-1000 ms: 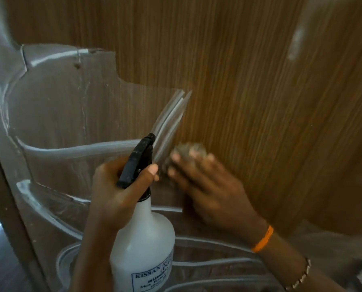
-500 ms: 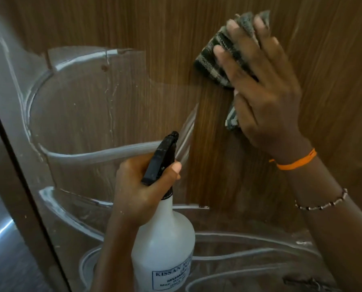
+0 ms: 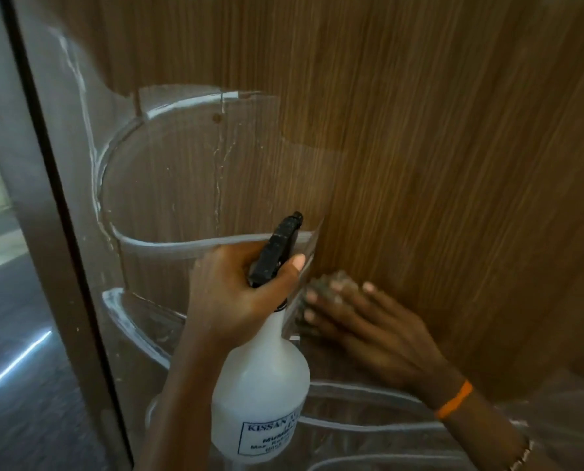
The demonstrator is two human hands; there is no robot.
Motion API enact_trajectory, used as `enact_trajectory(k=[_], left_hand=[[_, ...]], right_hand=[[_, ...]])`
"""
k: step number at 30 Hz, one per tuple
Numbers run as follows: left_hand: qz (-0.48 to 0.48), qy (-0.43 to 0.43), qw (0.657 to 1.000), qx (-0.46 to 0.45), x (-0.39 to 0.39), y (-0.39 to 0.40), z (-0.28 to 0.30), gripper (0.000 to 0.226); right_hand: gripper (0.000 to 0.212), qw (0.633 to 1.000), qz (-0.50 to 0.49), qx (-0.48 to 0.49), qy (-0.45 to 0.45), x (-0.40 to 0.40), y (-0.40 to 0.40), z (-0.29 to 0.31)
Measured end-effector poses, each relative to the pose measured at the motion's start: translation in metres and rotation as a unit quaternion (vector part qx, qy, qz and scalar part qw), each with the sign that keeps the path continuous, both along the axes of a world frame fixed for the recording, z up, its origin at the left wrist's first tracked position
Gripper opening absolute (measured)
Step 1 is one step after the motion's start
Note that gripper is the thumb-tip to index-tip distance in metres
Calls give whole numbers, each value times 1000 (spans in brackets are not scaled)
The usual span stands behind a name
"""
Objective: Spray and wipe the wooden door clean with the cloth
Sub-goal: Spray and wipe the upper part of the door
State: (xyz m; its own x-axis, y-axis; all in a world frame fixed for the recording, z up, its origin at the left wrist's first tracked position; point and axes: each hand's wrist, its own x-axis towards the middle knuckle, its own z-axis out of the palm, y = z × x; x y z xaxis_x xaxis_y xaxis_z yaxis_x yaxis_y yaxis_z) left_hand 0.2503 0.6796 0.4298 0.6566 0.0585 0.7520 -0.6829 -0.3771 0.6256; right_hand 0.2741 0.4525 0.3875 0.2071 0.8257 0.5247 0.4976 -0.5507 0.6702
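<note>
Wiping step in hand. Right hand (image 3: 368, 326), fingers flat, presses cloth (image 3: 334, 282) against wooden door (image 3: 436, 164), low, beside peeling plastic film (image 3: 181, 185). Left hand (image 3: 236, 294) grips spray bottle (image 3: 260, 385) by its neck, idle. Next likely calls for sweeping cloth across unwiped grain.

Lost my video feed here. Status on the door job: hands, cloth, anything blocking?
Left hand grips spray bottle. Right hand presses cloth flat on wooden door. Loose plastic film covers door's left part.
</note>
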Motion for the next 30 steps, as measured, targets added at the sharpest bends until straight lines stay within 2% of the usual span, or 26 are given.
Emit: enact_trajectory(k=[4, 7, 10, 13, 16, 18, 20, 23, 26, 30], left_hand=[[33, 26, 999, -11, -4, 0, -4, 56], [51, 23, 998, -32, -5, 5, -6, 61], [75, 22, 996, -39, -10, 11, -10, 66], [88, 36, 995, -42, -15, 18, -17, 77], [92, 56, 993, -50, -23, 20, -25, 75], [98, 66, 992, -45, -28, 20, -29, 65], [99, 70, 992, -39, -33, 20, -33, 62], [83, 77, 992, -49, -37, 24, -36, 67], [70, 80, 993, -57, -36, 31, -33, 63], [47, 76, 995, -44, -31, 45, -26, 63]], right_hand=[[42, 972, 15, 218, -88, 7, 31, 90], [50, 958, 9, 267, -102, 12, 51, 133], [51, 965, 14, 247, -91, 12, 59, 127], [46, 983, 49, 170, -53, 10, 51, 82], [50, 997, 63, 33, 18, 11, 42, 12], [49, 995, 56, -80, 36, 11, 38, -27], [45, 988, 48, -138, 41, 11, 36, -43], [49, 991, 55, -117, 41, 11, 43, -23], [47, 998, 54, -30, 24, 11, 60, 31], [44, 993, 12, 92, -73, 17, 84, 118]])
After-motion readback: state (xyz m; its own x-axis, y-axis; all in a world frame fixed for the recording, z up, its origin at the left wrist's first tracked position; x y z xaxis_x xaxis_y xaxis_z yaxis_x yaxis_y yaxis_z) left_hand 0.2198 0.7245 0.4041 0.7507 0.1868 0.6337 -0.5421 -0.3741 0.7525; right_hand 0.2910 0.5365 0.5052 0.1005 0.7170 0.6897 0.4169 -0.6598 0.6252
